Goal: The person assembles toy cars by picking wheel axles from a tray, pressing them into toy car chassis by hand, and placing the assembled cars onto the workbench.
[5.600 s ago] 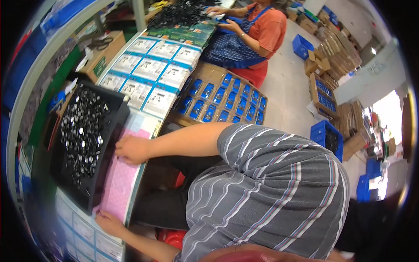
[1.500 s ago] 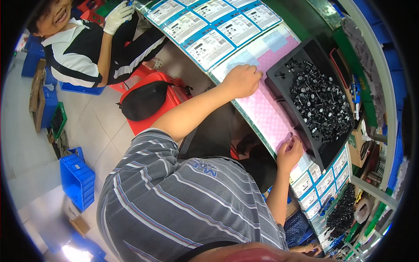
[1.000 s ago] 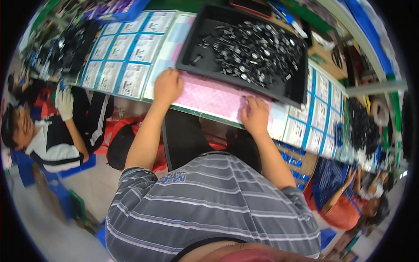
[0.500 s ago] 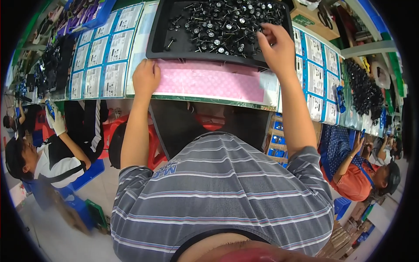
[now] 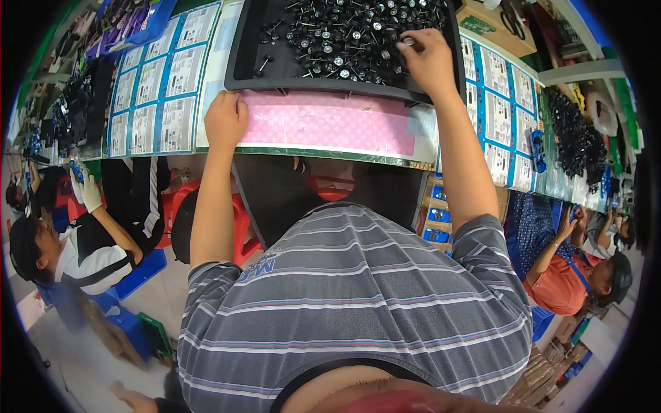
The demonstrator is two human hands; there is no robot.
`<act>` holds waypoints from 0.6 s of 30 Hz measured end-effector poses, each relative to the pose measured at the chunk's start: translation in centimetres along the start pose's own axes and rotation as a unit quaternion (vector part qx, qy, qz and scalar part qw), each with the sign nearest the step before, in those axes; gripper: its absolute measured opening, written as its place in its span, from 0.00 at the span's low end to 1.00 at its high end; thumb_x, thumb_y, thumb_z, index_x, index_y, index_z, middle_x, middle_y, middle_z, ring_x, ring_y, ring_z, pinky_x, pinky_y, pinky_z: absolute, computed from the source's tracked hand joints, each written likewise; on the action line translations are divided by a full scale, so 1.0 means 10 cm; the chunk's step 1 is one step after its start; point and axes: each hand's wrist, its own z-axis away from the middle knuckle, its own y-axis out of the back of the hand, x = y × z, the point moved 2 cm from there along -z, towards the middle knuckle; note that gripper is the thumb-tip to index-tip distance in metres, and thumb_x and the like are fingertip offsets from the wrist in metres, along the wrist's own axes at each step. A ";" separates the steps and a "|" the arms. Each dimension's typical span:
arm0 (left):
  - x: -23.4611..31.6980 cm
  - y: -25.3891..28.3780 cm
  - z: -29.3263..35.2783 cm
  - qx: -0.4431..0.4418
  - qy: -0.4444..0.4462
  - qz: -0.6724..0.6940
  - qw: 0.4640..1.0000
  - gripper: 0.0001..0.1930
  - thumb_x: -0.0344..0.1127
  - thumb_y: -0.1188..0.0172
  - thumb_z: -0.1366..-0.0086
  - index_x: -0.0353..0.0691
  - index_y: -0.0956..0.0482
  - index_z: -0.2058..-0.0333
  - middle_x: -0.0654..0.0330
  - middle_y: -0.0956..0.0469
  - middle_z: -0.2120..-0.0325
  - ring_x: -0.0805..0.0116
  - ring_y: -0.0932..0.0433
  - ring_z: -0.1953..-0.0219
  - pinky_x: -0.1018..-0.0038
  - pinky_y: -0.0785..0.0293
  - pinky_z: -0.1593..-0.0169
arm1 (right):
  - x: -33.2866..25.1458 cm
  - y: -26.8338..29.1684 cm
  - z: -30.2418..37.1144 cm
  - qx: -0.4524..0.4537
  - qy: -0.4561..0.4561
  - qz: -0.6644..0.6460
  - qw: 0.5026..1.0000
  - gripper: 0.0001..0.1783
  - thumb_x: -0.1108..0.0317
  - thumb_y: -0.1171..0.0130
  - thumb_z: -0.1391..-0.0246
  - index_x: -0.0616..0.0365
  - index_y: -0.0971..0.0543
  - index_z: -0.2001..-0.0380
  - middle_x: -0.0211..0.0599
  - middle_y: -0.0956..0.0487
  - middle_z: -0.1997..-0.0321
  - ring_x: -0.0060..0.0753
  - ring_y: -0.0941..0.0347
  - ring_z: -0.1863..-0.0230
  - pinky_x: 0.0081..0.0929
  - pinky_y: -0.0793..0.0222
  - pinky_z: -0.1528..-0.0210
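My striped shirt (image 5: 351,289) fills the space nearest me, and both of my bare forearms reach forward from it. A red stool (image 5: 242,224) shows below, left of my dark-trousered legs. Ahead runs the green-edged tabletop (image 5: 425,146), with a pink patterned mat (image 5: 323,127) lying along its front. My left grip (image 5: 226,118) rests at the left end of the mat, just beside the front corner of the black tray (image 5: 310,85); its fingers are curled under, and I cannot tell whether they hold anything. My right grip (image 5: 432,65) reaches over the tray's front wall, near its right side, thumb and fingertips pinching a shiny-headed piece (image 5: 409,41). That piece is above a scattered heap of black parts (image 5: 344,43) with shiny round heads, lying inside the tray. Printed sheets (image 5: 506,103) in blue and white flank the tray on either side, and a small blue item (image 5: 538,149) sits on the right-hand ones. Past those, a dark pile (image 5: 575,134) lies to the right. A cardboard box (image 5: 490,31) stands behind, and a blue bin (image 5: 148,27) is at the far left.
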 end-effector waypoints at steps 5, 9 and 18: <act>-0.01 -0.03 -0.02 -0.005 -0.024 0.005 1.000 0.08 0.34 0.44 0.39 0.36 0.22 0.65 0.50 0.24 0.69 0.45 0.23 0.65 0.56 0.25 0.61 | -0.03 0.58 0.25 0.075 -0.058 -0.053 0.994 0.14 0.66 0.31 0.48 0.59 0.16 0.59 0.42 0.24 0.48 0.27 0.22 0.65 0.24 0.26 0.60; -0.21 -0.13 0.07 0.005 -0.056 -0.003 0.998 0.07 0.34 0.44 0.39 0.38 0.23 0.65 0.48 0.24 0.69 0.43 0.24 0.66 0.55 0.27 0.61 | 0.27 0.93 0.75 0.110 -0.102 -0.122 0.981 0.14 0.68 0.29 0.51 0.57 0.16 0.60 0.42 0.24 0.43 0.24 0.24 0.62 0.22 0.26 0.57; 0.02 -0.06 -0.02 -0.021 -0.009 0.008 1.000 0.13 0.34 0.45 0.36 0.34 0.21 0.56 0.47 0.24 0.73 0.48 0.25 0.72 0.60 0.29 0.65 | 1.49 2.00 2.04 0.164 -0.277 -0.013 0.947 0.21 0.72 0.30 0.50 0.62 0.20 0.51 0.42 0.23 0.42 0.29 0.22 0.52 0.26 0.25 0.51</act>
